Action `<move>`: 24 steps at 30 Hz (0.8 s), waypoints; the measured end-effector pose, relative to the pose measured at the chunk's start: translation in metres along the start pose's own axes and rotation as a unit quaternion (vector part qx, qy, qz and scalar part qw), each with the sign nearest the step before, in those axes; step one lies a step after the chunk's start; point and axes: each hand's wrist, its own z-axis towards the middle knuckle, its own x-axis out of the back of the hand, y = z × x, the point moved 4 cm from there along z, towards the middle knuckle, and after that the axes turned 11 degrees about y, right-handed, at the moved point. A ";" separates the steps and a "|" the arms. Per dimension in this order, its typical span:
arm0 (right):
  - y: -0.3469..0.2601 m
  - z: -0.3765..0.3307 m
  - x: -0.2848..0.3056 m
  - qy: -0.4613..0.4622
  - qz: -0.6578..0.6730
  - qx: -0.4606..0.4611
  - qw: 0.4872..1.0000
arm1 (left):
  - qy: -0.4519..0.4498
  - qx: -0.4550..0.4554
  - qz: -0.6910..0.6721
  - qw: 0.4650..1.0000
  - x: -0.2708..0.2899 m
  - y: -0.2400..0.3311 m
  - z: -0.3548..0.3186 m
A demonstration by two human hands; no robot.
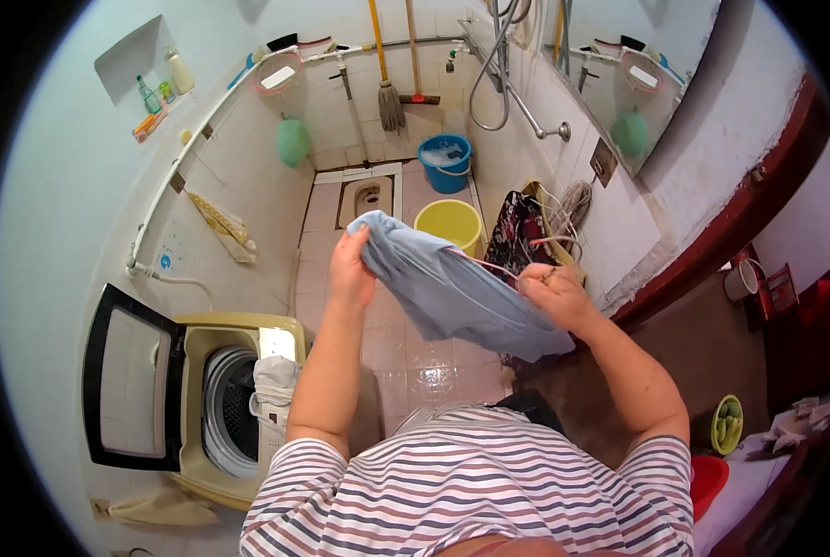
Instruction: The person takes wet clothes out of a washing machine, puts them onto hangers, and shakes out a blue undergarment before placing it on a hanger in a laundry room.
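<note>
A light blue garment [452, 288] is stretched between my hands above the tiled floor. My left hand [353, 267] is closed on its upper left end, thumb on top. A thin pinkish clothes hanger [489, 266] runs along the garment's upper edge, partly hidden by the cloth. My right hand [556, 293] is closed around the hanger at the garment's right side, and a curved hook [559, 239] shows just above that hand. Whether those fingers also pinch cloth, I cannot tell.
A top-loading washing machine [190, 334] with its lid up stands left, a grey cloth [276, 379] on its edge. Ahead are a yellow basin [461, 212], a blue bucket [444, 181] of sudsy water and a squat toilet [348, 206]. Dark floral cloth [511, 226] hangs by the right wall.
</note>
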 end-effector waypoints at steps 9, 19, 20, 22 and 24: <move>0.021 0.003 0.008 0.070 0.234 -0.103 0.964 | -0.013 0.002 0.045 0.999 0.005 0.015 0.006; 0.023 0.032 -0.005 0.074 0.128 -0.089 0.985 | -0.163 -0.391 0.514 0.746 -0.057 -0.059 -0.065; 0.024 0.037 -0.008 0.088 0.138 -0.093 0.982 | -0.242 -0.438 0.526 0.688 -0.073 -0.078 -0.087; 0.028 0.049 -0.017 0.110 0.127 -0.079 0.983 | -0.313 -0.440 0.520 0.662 -0.096 -0.101 -0.112; 0.018 0.054 -0.024 0.119 0.112 -0.065 0.984 | -0.287 -0.416 0.520 0.689 -0.093 -0.122 -0.107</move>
